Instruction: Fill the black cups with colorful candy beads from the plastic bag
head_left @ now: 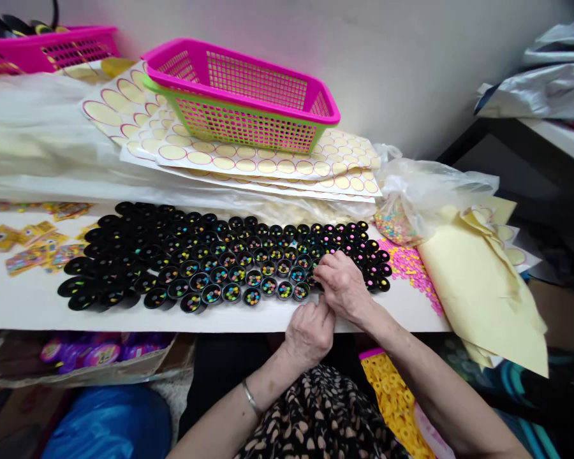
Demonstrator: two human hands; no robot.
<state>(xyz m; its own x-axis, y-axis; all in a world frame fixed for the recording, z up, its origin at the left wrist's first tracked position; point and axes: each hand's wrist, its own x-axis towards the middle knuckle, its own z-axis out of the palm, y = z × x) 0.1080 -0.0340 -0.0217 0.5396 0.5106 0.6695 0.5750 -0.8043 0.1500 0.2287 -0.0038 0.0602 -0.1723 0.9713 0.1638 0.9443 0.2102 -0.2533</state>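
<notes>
Rows of small round black cups [190, 302] stand close together on the white table; many hold tiny coloured balls. My right hand [344, 287] is over the right part of the rows, its fingers pinched together and its fingertips beside the cups. Just below it, at the table's front edge, my left hand [310, 331] is closed with its fingers curled, almost touching the right. What either hand holds, if anything, is hidden behind the fingers. To the right of the cups lie loose pink pieces [414, 268].
Behind the cups a pink basket [249, 73] nested in a green one sits on sticker sheets [268, 167]. A plastic bag of coloured beads [397, 220] and yellow paper [483, 293] lie right. Small printed packets [38, 245] lie left. Below are a cardboard box [167, 363] and yellow rings [397, 395].
</notes>
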